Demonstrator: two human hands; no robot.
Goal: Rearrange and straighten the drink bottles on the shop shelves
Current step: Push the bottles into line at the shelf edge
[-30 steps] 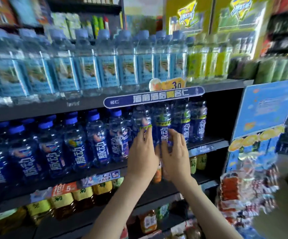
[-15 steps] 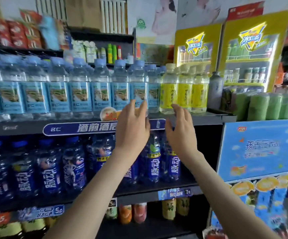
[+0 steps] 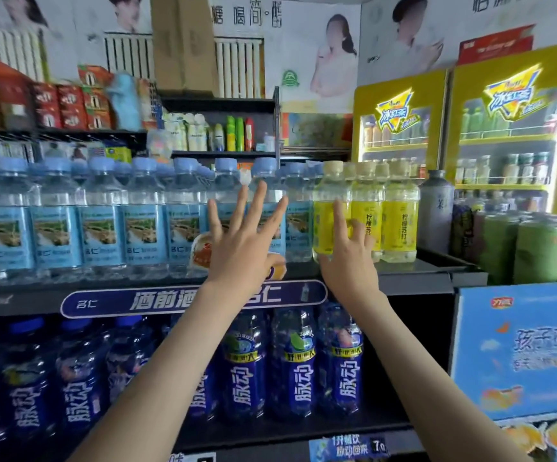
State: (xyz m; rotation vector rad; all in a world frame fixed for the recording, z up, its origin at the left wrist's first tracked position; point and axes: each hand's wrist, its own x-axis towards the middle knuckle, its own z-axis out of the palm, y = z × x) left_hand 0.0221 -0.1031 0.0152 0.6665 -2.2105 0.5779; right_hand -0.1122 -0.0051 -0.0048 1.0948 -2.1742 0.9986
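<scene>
While both bare forearms are stretched up from the bottom edge, the nearest goods are seen beneath them: a row of dark blue bottles (image 3: 300,365) stood upright on the lower shelf (image 3: 303,428), at six o'clock of the hands. A price label (image 3: 347,446) is fixed to that shelf's front edge.

Higher up, the left hand (image 3: 247,241) is held flat with its back to the camera, its fingers (image 3: 258,205) straight and spread wide, nothing being gripped. It is set in front of the light-blue water bottles (image 3: 103,228), which are lined up along the upper shelf (image 3: 430,268) from nine o'clock to the middle. A round orange tag (image 3: 202,251) is partly covered at the hand's nine o'clock, and a dark blue banner strip (image 3: 103,303) is crossed by the wrist.

At three o'clock of it, the right hand (image 3: 347,261) is held before the yellow bottles (image 3: 398,221). Its index finger (image 3: 338,215) is stretched up across the leftmost yellow bottle while the other fingers are loosely bent; nothing is clasped, and whether the bottle is touched cannot be told.

A grey bottle (image 3: 437,211) is placed just beside the yellow ones at three o'clock, with wrapped green bottles (image 3: 537,248) further that way above a light-blue printed board (image 3: 520,348).

Farther back, two yellow coolers (image 3: 510,135) are seen at two o'clock, a shelf of small goods (image 3: 223,131) at twelve, and a cardboard box (image 3: 183,45) above it.
</scene>
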